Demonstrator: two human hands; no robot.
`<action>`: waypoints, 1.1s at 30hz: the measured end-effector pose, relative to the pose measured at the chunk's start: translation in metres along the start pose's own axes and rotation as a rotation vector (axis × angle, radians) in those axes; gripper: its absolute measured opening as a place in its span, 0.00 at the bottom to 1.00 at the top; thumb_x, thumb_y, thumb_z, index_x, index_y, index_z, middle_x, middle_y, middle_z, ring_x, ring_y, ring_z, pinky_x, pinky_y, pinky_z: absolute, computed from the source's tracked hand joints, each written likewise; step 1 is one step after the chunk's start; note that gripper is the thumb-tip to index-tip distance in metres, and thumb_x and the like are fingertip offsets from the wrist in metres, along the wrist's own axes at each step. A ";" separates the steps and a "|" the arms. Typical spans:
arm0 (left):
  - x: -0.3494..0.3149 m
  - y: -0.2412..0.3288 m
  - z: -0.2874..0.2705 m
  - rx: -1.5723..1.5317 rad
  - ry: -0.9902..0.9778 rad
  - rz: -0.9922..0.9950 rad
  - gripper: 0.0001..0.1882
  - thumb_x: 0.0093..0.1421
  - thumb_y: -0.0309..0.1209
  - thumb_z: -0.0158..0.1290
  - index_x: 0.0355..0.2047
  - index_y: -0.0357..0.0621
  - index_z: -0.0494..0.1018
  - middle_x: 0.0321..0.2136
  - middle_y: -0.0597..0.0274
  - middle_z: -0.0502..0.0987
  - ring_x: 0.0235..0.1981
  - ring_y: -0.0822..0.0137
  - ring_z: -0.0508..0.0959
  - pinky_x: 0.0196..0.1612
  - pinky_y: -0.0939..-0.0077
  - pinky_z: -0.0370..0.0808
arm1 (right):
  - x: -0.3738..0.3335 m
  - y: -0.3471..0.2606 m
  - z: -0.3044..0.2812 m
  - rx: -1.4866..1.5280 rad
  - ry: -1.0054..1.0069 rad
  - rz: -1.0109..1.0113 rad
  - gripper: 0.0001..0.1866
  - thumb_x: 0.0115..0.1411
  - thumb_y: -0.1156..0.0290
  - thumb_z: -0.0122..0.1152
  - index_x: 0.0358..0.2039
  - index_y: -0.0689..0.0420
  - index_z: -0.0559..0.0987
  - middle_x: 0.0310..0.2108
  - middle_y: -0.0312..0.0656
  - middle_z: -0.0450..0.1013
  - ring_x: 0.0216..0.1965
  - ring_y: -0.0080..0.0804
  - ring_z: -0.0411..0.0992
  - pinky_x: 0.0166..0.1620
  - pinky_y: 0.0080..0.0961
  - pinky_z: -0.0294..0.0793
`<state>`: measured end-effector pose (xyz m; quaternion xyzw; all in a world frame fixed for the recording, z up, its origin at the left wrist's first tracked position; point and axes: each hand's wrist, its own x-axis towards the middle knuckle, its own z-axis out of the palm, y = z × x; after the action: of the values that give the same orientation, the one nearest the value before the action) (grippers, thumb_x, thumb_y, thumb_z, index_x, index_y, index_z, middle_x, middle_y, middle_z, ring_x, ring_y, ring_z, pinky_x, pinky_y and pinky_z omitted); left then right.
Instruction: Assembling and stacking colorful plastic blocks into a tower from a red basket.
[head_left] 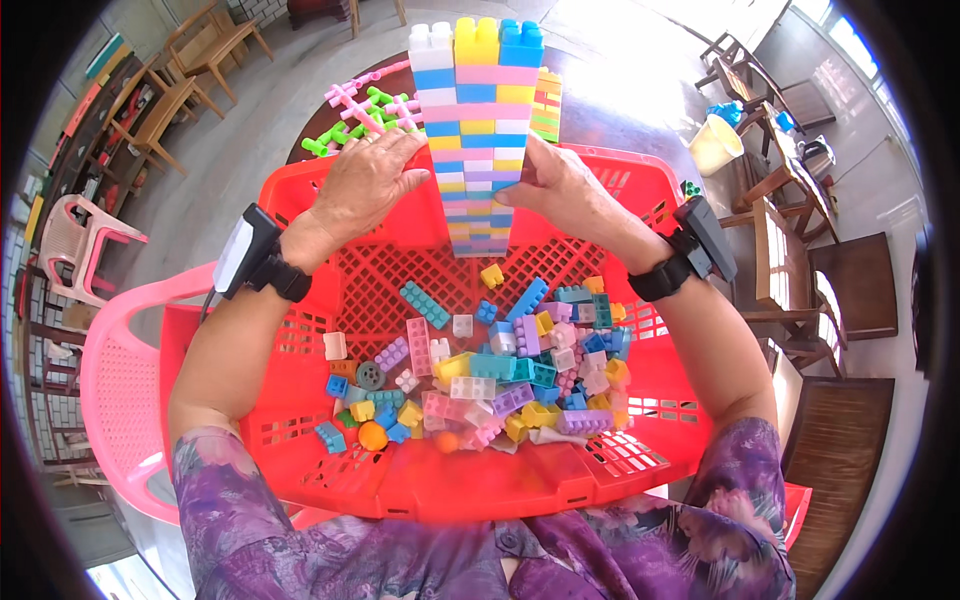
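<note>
A tall tower of plastic building blocks [478, 127] stands upright at the far side of the red basket [440, 485], in layers of blue, white, yellow, pink and purple. White, yellow and blue studded blocks top it. My left hand [368, 180] presses on the tower's left side, its fingertips partly hidden at the edge. From the right, my right hand [568, 190] grips the tower, thumb on the near face and the other fingers out of sight behind. Many loose building blocks [472, 388] lie in the basket, with a small orange ball [373, 436] among them.
Behind the basket is a dark round table [590, 120] with pink and green connector pieces [370, 112] and another block stack [546, 105]. A pink plastic chair [125, 370] is at the left. Wooden chairs [785, 250] and a pale bucket [716, 146] stand to the right.
</note>
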<state>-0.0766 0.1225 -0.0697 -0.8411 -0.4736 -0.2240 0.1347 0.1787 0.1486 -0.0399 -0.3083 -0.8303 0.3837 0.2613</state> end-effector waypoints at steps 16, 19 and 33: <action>-0.014 0.007 -0.014 -0.100 -0.028 -0.075 0.20 0.53 0.30 0.55 0.47 0.43 0.68 0.42 0.51 0.75 0.45 0.49 0.73 0.45 0.57 0.67 | -0.007 -0.002 0.013 0.194 -0.137 0.000 0.28 0.51 0.81 0.57 0.54 0.63 0.63 0.49 0.46 0.70 0.53 0.32 0.67 0.55 0.30 0.65; -0.012 0.006 -0.013 -0.049 -0.050 -0.123 0.20 0.53 0.31 0.55 0.46 0.43 0.69 0.42 0.50 0.75 0.45 0.49 0.73 0.45 0.57 0.67 | -0.007 -0.003 0.019 0.111 -0.060 -0.070 0.27 0.50 0.79 0.58 0.52 0.61 0.64 0.45 0.49 0.71 0.49 0.39 0.70 0.51 0.33 0.68; 0.021 0.020 -0.093 -0.937 0.212 -0.334 0.21 0.62 0.38 0.50 0.53 0.42 0.66 0.48 0.58 0.71 0.49 0.65 0.71 0.52 0.69 0.66 | 0.000 0.012 0.026 -0.009 -0.014 -0.208 0.28 0.51 0.75 0.59 0.52 0.59 0.61 0.41 0.56 0.72 0.46 0.54 0.70 0.46 0.41 0.69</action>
<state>-0.0726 0.0872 0.0207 -0.6965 -0.4342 -0.5150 -0.2473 0.1650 0.1421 -0.0641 -0.2188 -0.8615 0.3528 0.2922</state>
